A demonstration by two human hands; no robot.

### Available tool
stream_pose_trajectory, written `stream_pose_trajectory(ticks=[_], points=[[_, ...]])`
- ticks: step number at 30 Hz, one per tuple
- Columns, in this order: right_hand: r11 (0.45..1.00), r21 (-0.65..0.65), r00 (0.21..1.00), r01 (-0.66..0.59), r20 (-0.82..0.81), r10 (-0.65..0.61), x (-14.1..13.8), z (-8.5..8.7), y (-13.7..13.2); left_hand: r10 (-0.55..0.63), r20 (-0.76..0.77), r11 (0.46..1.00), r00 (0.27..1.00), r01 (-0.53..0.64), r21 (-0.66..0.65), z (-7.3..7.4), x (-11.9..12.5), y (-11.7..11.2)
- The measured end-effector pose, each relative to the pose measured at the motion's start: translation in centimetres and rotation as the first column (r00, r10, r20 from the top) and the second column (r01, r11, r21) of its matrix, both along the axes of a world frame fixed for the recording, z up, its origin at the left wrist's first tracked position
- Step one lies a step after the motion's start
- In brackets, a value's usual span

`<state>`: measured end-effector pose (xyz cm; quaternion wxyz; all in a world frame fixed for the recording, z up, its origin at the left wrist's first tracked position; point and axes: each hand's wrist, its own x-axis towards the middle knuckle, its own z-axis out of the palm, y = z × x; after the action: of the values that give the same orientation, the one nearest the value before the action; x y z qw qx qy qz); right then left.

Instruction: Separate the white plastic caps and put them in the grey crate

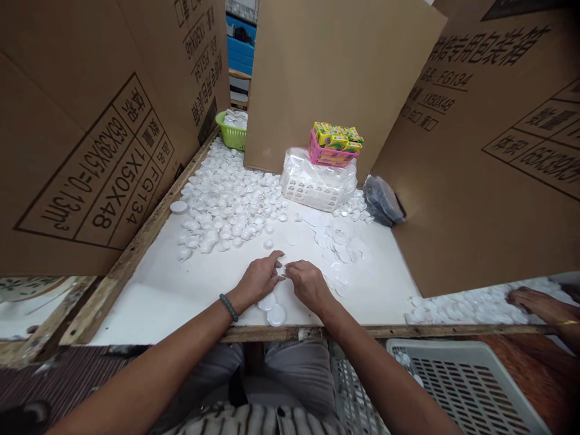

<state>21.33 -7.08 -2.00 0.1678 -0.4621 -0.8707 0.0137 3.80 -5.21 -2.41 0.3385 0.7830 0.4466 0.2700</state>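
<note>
Just in front of me, over the white tabletop (203, 290), my two hands meet around a small white plastic piece (281, 270), mostly covered by the fingers. My left hand (259, 280), with a beaded bracelet at its wrist, curls its thumb and fingers about the piece. From the other side, my right hand (310, 285) pinches at it with fingertips together. Two white round discs (276, 315) lie close below my left hand, overlapping. Beyond the hands spreads a heap of small white glossy pieces (235, 208). Thin flat white discs (339, 244) are scattered to the right.
Tall cardboard panels (344, 72) enclose the table. A plastic-wrapped pack (317, 184) carries a pink basket (333, 157) of small yellow boxes. A green basket (232, 136) stands far left. At right, another person's hand (539, 302) touches white pieces above a grey crate (453, 347).
</note>
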Motion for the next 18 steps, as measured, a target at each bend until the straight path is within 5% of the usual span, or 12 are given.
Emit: stream_pose_trajectory(ticks=[6,18], points=[[0.995,0.042,0.99,0.086,-0.118,-0.08,0.0,-0.9,-0.4,-0.003,0.007,1.0,1.0,0.003,0.003,-0.1,0.0,0.0],[1.0,0.021,0.985,-0.017,0.169,0.013,-1.1,0.5,-0.4,0.0,0.015,1.0,1.0,0.0,-0.012,-0.1,-0.1,0.0]])
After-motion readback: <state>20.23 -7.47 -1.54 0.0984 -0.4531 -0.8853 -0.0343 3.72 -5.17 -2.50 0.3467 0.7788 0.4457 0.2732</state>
